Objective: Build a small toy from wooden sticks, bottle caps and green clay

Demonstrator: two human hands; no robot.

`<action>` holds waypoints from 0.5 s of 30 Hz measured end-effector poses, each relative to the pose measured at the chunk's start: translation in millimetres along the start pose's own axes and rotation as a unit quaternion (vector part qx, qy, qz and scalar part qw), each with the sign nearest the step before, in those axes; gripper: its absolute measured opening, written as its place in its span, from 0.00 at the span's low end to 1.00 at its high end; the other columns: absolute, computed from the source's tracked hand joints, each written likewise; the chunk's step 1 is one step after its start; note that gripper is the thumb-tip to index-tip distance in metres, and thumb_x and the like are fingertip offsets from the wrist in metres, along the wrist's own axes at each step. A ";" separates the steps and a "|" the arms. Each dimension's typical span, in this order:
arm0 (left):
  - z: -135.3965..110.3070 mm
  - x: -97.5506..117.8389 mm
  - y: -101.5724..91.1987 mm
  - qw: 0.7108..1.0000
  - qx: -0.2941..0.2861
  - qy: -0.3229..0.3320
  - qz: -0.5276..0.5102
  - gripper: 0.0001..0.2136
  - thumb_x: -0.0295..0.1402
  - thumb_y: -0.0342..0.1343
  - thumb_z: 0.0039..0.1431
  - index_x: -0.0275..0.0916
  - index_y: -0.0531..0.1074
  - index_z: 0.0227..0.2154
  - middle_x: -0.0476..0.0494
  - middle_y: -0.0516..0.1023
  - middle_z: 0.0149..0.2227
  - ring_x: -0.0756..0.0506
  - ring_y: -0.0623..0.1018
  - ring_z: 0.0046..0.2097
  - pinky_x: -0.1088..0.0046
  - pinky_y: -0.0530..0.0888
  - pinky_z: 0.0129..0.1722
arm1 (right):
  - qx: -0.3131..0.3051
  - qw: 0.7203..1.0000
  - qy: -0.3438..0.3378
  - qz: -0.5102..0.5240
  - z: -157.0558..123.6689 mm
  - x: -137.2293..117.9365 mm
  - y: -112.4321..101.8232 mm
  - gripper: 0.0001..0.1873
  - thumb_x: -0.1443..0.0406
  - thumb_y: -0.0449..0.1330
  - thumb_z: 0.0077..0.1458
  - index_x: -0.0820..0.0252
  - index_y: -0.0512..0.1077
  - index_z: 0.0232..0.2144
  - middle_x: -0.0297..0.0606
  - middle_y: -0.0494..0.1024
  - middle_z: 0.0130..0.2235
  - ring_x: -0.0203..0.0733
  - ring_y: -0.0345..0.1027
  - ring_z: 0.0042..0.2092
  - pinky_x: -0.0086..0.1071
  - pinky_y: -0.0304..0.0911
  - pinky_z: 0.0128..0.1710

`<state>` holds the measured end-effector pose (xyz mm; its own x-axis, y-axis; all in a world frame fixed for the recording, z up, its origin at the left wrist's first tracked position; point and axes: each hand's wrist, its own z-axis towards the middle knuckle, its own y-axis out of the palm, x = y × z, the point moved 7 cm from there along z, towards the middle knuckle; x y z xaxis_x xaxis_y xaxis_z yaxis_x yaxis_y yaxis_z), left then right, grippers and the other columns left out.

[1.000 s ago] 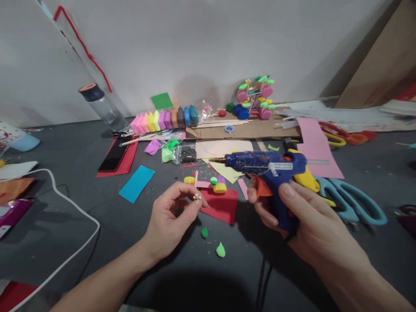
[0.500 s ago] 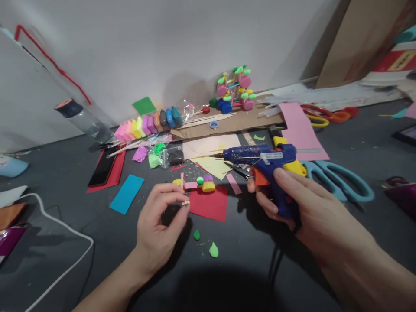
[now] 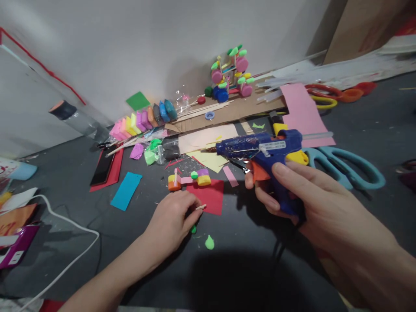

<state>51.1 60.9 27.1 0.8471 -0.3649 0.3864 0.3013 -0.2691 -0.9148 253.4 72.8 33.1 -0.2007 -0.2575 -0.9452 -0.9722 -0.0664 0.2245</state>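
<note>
**Glue gun raised, stick piece pinched low over the bench**

The right hand [image 3: 312,203] is clamped round the grip of the blue glue gun [image 3: 260,149], nozzle pointing left, held above the bench [image 3: 383,130]. The left hand [image 3: 173,219] pinches a short wooden stick piece [image 3: 200,207] between its fingertips, just beside the red paper [image 3: 211,197] and near a green clay bit [image 3: 209,242]. The step in hand looks like gluing; it seems to call for bringing nozzle and stick end together
</note>
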 end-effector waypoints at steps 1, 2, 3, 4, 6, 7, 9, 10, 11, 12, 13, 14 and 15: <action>0.9 1.0 0.2 1.000 0.002 0.007 0.009 0.07 0.32 0.53 0.66 0.39 0.71 0.31 0.47 0.77 0.32 0.45 0.74 0.35 0.68 0.69 0.36 | 0.002 1.000 -0.003 -0.002 0.3 -0.6 -0.5 0.21 0.46 0.62 0.54 0.57 0.74 0.28 0.32 0.70 0.20 0.34 0.57 0.20 0.28 0.44 0.18; 1.1 2.0 0.5 1.000 0.005 0.012 0.018 0.08 0.32 0.53 0.66 0.38 0.71 0.31 0.46 0.77 0.32 0.45 0.74 0.35 0.67 0.69 0.36 | 0.002 1.000 -0.004 -0.004 0.5 -1.2 -0.5 0.21 0.46 0.62 0.54 0.57 0.74 0.28 0.33 0.70 0.20 0.34 0.57 0.21 0.28 0.45 0.18; 0.5 3.0 0.9 0.999 0.010 0.018 0.030 0.08 0.32 0.53 0.66 0.38 0.72 0.31 0.45 0.77 0.32 0.44 0.74 0.35 0.66 0.69 0.37 | 0.005 1.000 -0.005 -0.006 0.6 -2.0 -0.6 0.21 0.46 0.63 0.54 0.57 0.75 0.28 0.33 0.71 0.21 0.34 0.57 0.21 0.28 0.46 0.19; -0.6 3.9 1.5 0.999 0.016 0.024 0.043 0.08 0.32 0.52 0.66 0.38 0.72 0.31 0.44 0.76 0.33 0.43 0.73 0.36 0.65 0.69 0.38 | 0.007 1.000 -0.006 -0.007 0.7 -2.9 -0.5 0.21 0.46 0.63 0.53 0.57 0.75 0.28 0.34 0.72 0.22 0.34 0.57 0.21 0.29 0.46 0.19; -3.9 5.2 3.0 0.997 0.028 0.037 0.066 0.10 0.32 0.51 0.67 0.37 0.73 0.32 0.41 0.76 0.33 0.41 0.73 0.36 0.63 0.69 0.38 | 0.008 1.000 -0.010 -0.008 0.9 -4.3 0.1 0.21 0.46 0.64 0.52 0.57 0.75 0.27 0.34 0.72 0.23 0.34 0.57 0.21 0.29 0.47 0.19; -5.8 6.2 3.5 0.995 0.037 0.047 0.078 0.10 0.32 0.50 0.67 0.37 0.74 0.32 0.41 0.76 0.33 0.41 0.73 0.36 0.63 0.69 0.38 | 0.006 1.000 -0.012 -0.010 1.1 -4.6 0.6 0.21 0.46 0.63 0.53 0.57 0.75 0.28 0.34 0.72 0.22 0.34 0.58 0.21 0.29 0.48 0.19; -9.7 8.3 3.9 0.991 0.056 0.070 0.097 0.11 0.32 0.49 0.68 0.37 0.75 0.33 0.41 0.77 0.33 0.41 0.73 0.36 0.64 0.69 0.37 | -0.002 1.000 -0.019 -0.011 1.6 -5.0 1.4 0.20 0.46 0.62 0.54 0.57 0.75 0.29 0.32 0.70 0.20 0.34 0.57 0.21 0.29 0.47 0.18; -11.5 9.0 3.8 0.989 0.064 0.079 0.105 0.11 0.32 0.49 0.68 0.37 0.76 0.34 0.41 0.77 0.33 0.42 0.73 0.35 0.64 0.69 0.37 | -0.006 1.000 -0.022 -0.010 1.7 -4.8 1.8 0.20 0.47 0.62 0.55 0.57 0.75 0.29 0.31 0.69 0.19 0.34 0.57 0.20 0.29 0.47 0.18; -13.0 9.3 3.3 0.988 0.071 0.085 0.109 0.11 0.32 0.50 0.68 0.37 0.76 0.34 0.41 0.77 0.33 0.42 0.73 0.35 0.65 0.69 0.36 | -0.009 1.000 -0.024 -0.007 1.8 -4.6 1.8 0.19 0.47 0.62 0.56 0.57 0.76 0.30 0.31 0.68 0.18 0.34 0.56 0.20 0.28 0.46 0.17; -14.3 9.2 2.5 0.987 0.076 0.087 0.108 0.10 0.32 0.50 0.68 0.37 0.76 0.35 0.41 0.77 0.33 0.42 0.74 0.35 0.65 0.69 0.36 | -0.012 1.000 -0.025 -0.005 1.7 -4.2 1.7 0.19 0.48 0.62 0.56 0.57 0.76 0.31 0.30 0.68 0.18 0.33 0.55 0.20 0.28 0.46 0.17; -15.5 8.9 1.5 0.988 0.078 0.086 0.101 0.09 0.33 0.51 0.67 0.37 0.76 0.36 0.42 0.78 0.34 0.42 0.74 0.36 0.65 0.69 0.36 | -0.015 1.000 -0.025 -0.002 1.4 -3.9 1.8 0.18 0.49 0.62 0.56 0.57 0.76 0.31 0.30 0.68 0.18 0.33 0.55 0.19 0.28 0.45 0.17; -16.9 9.1 -0.1 0.989 0.081 0.088 0.091 0.09 0.33 0.52 0.67 0.37 0.76 0.37 0.42 0.78 0.34 0.42 0.74 0.36 0.65 0.70 0.36 | -0.016 1.000 -0.025 0.000 1.1 -3.8 1.6 0.18 0.49 0.62 0.56 0.57 0.76 0.30 0.31 0.68 0.18 0.33 0.56 0.19 0.27 0.45 0.17; -18.5 9.8 -2.2 0.989 0.085 0.093 0.076 0.08 0.34 0.53 0.67 0.38 0.76 0.37 0.42 0.79 0.35 0.42 0.75 0.37 0.65 0.70 0.37 | -0.016 1.000 -0.024 0.000 0.7 -3.7 1.6 0.18 0.49 0.62 0.56 0.57 0.76 0.30 0.31 0.69 0.18 0.32 0.56 0.20 0.27 0.46 0.17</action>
<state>50.6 41.4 35.2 0.7976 -0.5524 0.2425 0.2588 -0.0498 -0.9647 252.5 74.3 36.8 -0.2078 -0.2106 -0.9552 -0.9680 -0.0964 0.2319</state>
